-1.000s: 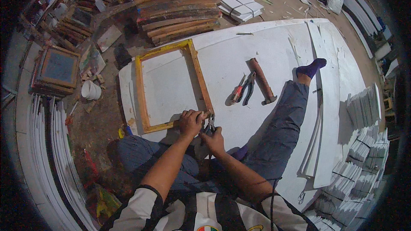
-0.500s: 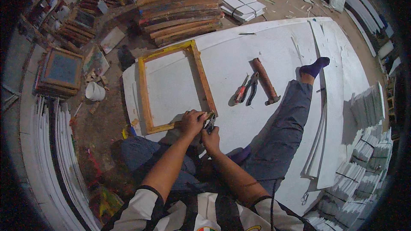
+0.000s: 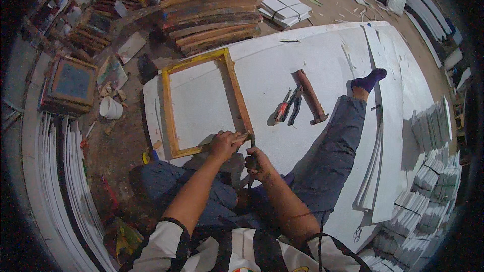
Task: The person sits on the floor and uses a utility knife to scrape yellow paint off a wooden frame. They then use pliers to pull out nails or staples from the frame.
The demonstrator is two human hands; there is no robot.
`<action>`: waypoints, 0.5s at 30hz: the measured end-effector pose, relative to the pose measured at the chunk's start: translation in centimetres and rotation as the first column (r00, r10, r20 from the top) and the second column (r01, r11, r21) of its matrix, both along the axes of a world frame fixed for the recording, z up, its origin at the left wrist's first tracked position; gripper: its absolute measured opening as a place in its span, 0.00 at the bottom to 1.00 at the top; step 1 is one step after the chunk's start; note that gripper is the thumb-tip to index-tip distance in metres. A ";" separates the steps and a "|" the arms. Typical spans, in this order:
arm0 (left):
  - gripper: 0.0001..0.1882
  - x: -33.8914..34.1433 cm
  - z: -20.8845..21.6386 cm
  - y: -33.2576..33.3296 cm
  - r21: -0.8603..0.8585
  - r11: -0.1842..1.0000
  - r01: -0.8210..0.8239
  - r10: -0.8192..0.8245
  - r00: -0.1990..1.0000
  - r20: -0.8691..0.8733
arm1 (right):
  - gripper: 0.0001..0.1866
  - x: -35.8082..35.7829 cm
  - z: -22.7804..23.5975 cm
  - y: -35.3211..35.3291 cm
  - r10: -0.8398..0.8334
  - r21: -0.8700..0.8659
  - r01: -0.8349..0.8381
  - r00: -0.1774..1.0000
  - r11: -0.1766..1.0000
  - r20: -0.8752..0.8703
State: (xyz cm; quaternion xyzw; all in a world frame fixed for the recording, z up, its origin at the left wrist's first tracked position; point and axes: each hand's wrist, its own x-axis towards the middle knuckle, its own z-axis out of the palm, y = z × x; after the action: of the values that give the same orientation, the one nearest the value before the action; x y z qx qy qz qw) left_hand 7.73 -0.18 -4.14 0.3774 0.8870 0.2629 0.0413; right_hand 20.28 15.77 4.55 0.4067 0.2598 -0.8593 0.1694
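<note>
A rectangular wooden frame (image 3: pixel 233 88) with yellow-stained edges lies on a white board in front of me. My left hand (image 3: pixel 225 144) is closed over its near side by the near right corner, fingers pressed on the wood. My right hand (image 3: pixel 259 164) is in a fist around dark pliers (image 3: pixel 252 142), whose jaws point up at that corner. Whether the jaws grip something there is too small to tell. Right of the frame lie black-handled pliers (image 3: pixel 295 109), a slim red-handled tool (image 3: pixel 282 111) and a hammer (image 3: pixel 312 96) with a brown handle.
My outstretched leg (image 3: pixel 337 143) crosses the white board (image 3: pixel 272 70) on the right. Stacked wooden frames (image 3: pixel 212 5) rise beyond it. A white bucket (image 3: pixel 110 108) stands on the floor at left. Bundled white strips (image 3: pixel 423 204) are piled at right, with long strips (image 3: pixel 372 171) nearer.
My right hand has shifted slightly right and turned, bringing the pliers more upright at the frame's corner. My left hand stays on the frame, its fingers slightly straighter.
</note>
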 end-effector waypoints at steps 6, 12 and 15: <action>0.22 0.4 0.3 1.2 -0.227 0.971 0.073 -0.096 0.991 -0.094 | 0.14 0.4 -2.2 2.5 0.074 -0.139 -0.087 0.992 0.986 -0.100; 0.24 1.1 0.4 1.8 -0.494 0.869 -0.032 0.077 0.995 0.070 | 0.14 0.1 2.3 0.9 0.023 -0.044 -0.019 0.995 0.999 0.096; 0.22 1.5 -2.8 0.0 -0.411 0.912 -0.014 -0.020 0.997 -0.077 | 0.14 0.3 1.9 1.0 0.019 -0.171 -0.010 0.999 0.985 0.051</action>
State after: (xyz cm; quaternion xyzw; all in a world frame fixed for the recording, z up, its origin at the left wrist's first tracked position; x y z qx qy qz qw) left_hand 9.22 -0.21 -6.99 0.3718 0.9228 0.0552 0.0847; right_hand 20.56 16.77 6.43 0.4111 0.1839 -0.8662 0.2164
